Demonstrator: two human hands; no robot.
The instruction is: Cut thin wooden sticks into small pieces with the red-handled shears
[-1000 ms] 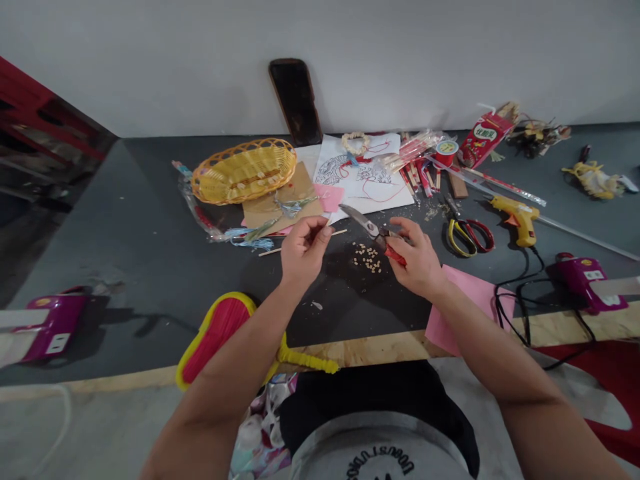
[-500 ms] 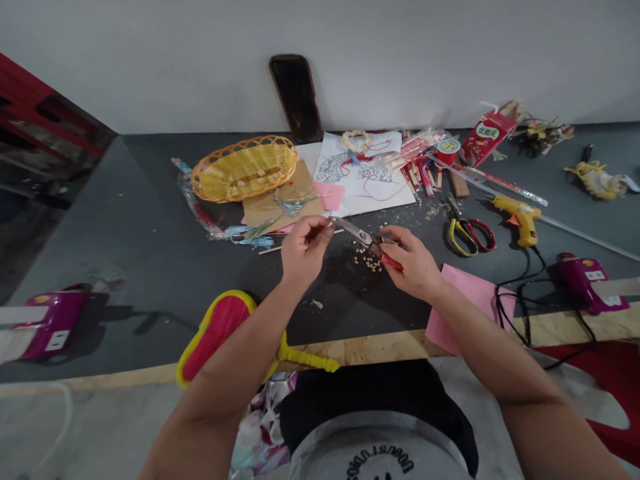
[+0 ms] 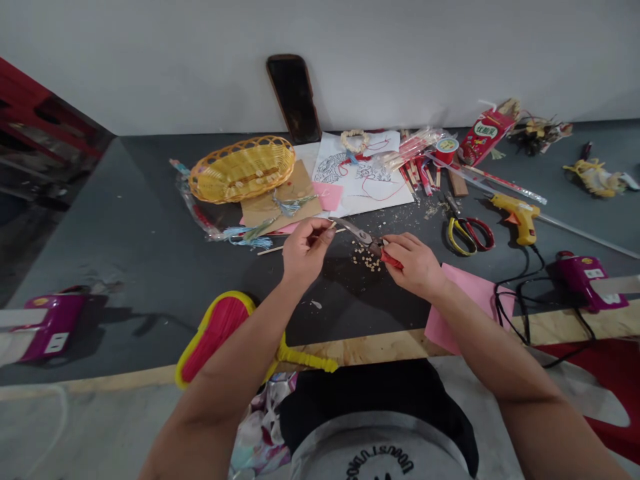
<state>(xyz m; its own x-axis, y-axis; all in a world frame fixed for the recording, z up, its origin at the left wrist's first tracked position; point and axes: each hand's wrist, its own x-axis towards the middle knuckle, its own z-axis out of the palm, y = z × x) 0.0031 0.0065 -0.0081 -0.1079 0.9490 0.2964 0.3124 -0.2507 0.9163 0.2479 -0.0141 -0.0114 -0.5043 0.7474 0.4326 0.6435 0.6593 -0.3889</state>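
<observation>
My right hand (image 3: 413, 263) is closed round the red handles of a pair of shears (image 3: 361, 235), whose metal blades point left. The blade tips reach the fingertips of my left hand (image 3: 306, 250), which pinches a small pale piece, too small to name for certain. A thin pale stick (image 3: 270, 251) shows on both sides of my left hand. Below the shears, several small beige bits (image 3: 367, 259) lie scattered on the dark tabletop (image 3: 145, 267).
Behind my hands are a yellow basket (image 3: 243, 175), white printed paper (image 3: 385, 193) and a leaning phone (image 3: 295, 97). On the right lie scissors (image 3: 470, 233), a yellow glue gun (image 3: 520, 217) and pink paper (image 3: 465, 300). A pink and yellow item (image 3: 215, 333) sits by my left forearm.
The fingers of my right hand have drawn in more closely round the shears' handles, and the handles look closer together. My left hand has hardly moved.
</observation>
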